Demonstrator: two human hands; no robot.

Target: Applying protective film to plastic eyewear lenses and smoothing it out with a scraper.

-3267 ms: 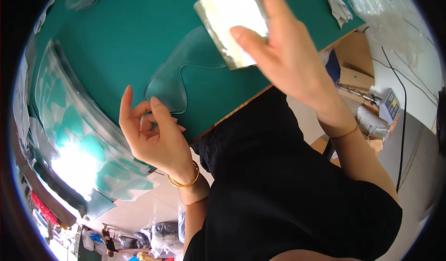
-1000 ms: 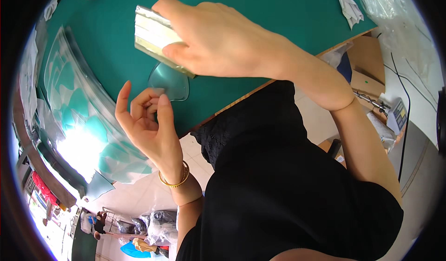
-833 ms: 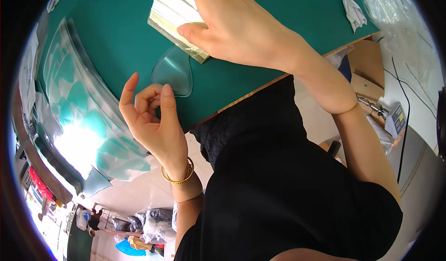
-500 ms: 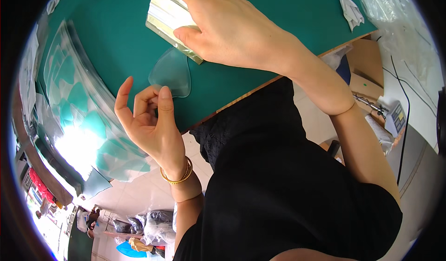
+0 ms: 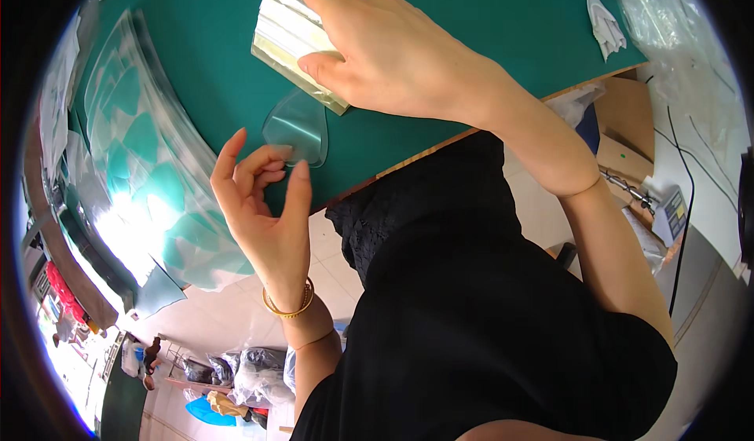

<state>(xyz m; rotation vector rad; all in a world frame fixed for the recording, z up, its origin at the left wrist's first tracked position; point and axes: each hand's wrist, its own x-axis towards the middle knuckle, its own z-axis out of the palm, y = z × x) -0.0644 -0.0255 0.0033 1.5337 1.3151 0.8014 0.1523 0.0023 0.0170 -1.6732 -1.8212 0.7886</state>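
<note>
My right hand (image 5: 393,56) is closed around a shiny silver-gold ridged block (image 5: 294,36), its thumb lying across the ridged face. Partly beneath the block's lower edge is a clear plastic piece (image 5: 302,127) shaped like a rounded triangle, with a bright streak across it. At the lower left edge of this piece, my left hand (image 5: 267,197) has its thumb and fingers apart. Its index and middle fingertips and its thumb tip meet or overlap the piece's edge; whether they press on it I cannot tell. A gold bracelet (image 5: 289,303) circles my left wrist.
The green table (image 5: 487,17) ends in a wooden edge near my body. Left of my left hand lies a stack of clear plastic sheets (image 5: 149,142). A crumpled white paper (image 5: 605,29) and clear plastic wrap (image 5: 667,40) lie at the right. Cables hang near a grey device (image 5: 670,213).
My left thumb has moved down and away from the index finger. The clear piece now shows a bright streak. My right hand keeps the block in nearly the same place; the view has shifted slightly.
</note>
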